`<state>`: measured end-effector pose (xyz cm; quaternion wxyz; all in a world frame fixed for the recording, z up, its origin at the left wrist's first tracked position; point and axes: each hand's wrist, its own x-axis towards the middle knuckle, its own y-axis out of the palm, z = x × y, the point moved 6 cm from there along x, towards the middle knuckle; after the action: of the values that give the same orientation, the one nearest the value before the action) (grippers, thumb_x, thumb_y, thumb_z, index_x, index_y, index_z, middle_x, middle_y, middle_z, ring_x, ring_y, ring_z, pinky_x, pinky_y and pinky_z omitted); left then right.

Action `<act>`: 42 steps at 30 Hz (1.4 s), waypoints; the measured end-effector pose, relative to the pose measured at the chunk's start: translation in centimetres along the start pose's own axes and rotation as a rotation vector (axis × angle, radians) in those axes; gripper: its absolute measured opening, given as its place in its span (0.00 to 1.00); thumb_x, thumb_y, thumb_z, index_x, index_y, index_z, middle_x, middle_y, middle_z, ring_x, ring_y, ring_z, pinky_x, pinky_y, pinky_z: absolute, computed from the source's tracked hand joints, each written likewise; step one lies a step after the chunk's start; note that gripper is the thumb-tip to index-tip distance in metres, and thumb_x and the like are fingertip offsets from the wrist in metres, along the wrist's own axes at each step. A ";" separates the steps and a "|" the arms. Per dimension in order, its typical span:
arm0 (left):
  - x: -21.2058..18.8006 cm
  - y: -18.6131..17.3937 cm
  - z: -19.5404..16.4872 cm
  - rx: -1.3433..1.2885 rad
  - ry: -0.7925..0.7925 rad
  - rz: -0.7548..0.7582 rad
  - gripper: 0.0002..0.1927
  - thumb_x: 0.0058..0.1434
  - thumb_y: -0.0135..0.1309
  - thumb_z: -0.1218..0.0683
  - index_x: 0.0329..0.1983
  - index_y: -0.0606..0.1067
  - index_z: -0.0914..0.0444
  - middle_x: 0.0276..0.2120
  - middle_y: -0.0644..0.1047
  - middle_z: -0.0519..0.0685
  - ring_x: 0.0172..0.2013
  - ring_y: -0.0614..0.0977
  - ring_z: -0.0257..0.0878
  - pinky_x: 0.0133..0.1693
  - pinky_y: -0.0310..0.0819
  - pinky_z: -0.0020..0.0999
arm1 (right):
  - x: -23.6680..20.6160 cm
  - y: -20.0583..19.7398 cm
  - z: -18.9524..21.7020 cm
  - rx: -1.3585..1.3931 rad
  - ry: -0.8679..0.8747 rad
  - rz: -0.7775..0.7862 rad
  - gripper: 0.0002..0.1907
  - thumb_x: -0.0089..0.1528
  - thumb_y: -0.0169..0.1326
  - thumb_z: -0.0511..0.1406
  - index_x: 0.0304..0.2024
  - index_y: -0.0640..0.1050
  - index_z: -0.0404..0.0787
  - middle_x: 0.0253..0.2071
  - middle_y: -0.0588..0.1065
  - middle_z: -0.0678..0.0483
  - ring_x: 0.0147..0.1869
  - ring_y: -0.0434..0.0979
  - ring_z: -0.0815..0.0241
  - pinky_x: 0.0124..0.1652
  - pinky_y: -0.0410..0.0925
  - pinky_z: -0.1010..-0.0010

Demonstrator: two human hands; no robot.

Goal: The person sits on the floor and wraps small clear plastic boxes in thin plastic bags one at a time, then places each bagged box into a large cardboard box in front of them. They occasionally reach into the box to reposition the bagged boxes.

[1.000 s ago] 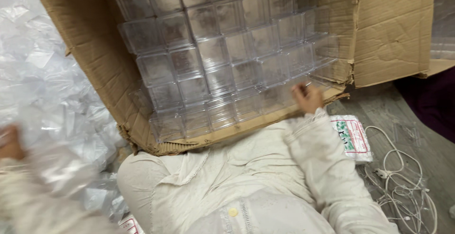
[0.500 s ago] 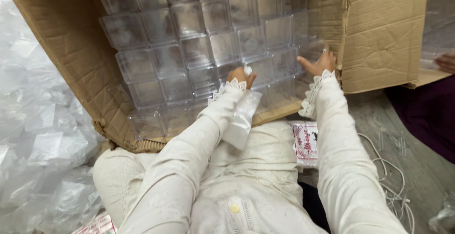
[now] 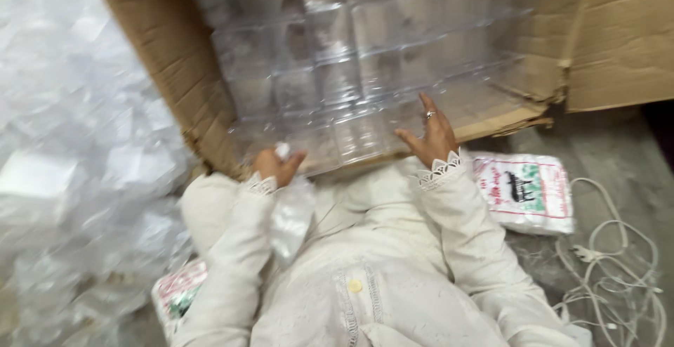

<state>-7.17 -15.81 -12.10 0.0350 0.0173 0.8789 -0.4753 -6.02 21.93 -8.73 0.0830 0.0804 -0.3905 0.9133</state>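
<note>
While gripping a small clear plastic bag (image 3: 291, 213) in curled fingers, the left hand (image 3: 276, 166) is resting at the cardboard box (image 3: 175, 66) rim. Right hand (image 3: 432, 138) is reaching with fingers spread wide, touching the clear plastic containers (image 3: 351, 73) stacked inside. Printed packet (image 3: 525, 191) is lying beside the right sleeve.

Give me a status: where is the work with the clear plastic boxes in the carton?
Done: nothing shows as finished; the cardboard carton is packed with rows of clear plastic boxes. In hand: the left hand grips a thin clear plastic bag at the carton's near edge, and the right hand is open against the front row. Left: apparently every box, though blur hides the count.
</note>
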 end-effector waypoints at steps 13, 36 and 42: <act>-6.0 -6.7 -6.8 -0.952 0.326 -0.477 0.23 0.78 0.43 0.48 0.58 0.76 0.71 0.46 0.83 0.54 0.44 0.88 0.42 0.45 0.82 0.34 | -5.6 7.6 16.9 1.034 -0.168 0.712 0.47 0.60 0.63 0.51 0.71 0.61 0.35 0.66 0.68 0.48 0.68 0.71 0.54 0.66 0.65 0.63; -8.4 -4.7 -4.3 -0.994 0.178 -0.214 0.23 0.66 0.61 0.42 0.22 0.74 0.61 0.16 0.70 0.38 0.18 0.67 0.26 0.20 0.55 0.27 | -5.8 11.0 14.4 1.363 0.087 0.449 0.10 0.72 0.54 0.39 0.40 0.79 0.39 0.32 0.73 0.62 0.34 0.67 0.74 0.36 0.63 0.81; -8.0 -3.3 -3.7 -1.136 0.086 -0.053 0.18 0.63 0.58 0.41 0.28 0.78 0.59 0.21 0.76 0.37 0.19 0.70 0.26 0.21 0.63 0.26 | -7.0 12.4 14.1 1.559 0.348 0.567 0.11 0.71 0.51 0.41 0.40 0.76 0.42 0.35 0.77 0.59 0.37 0.74 0.70 0.39 0.70 0.76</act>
<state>0.45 -14.53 -6.70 -0.0092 -0.0070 0.9973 0.0722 -0.68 2.64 -9.32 -0.1695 -0.1283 0.3638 0.9069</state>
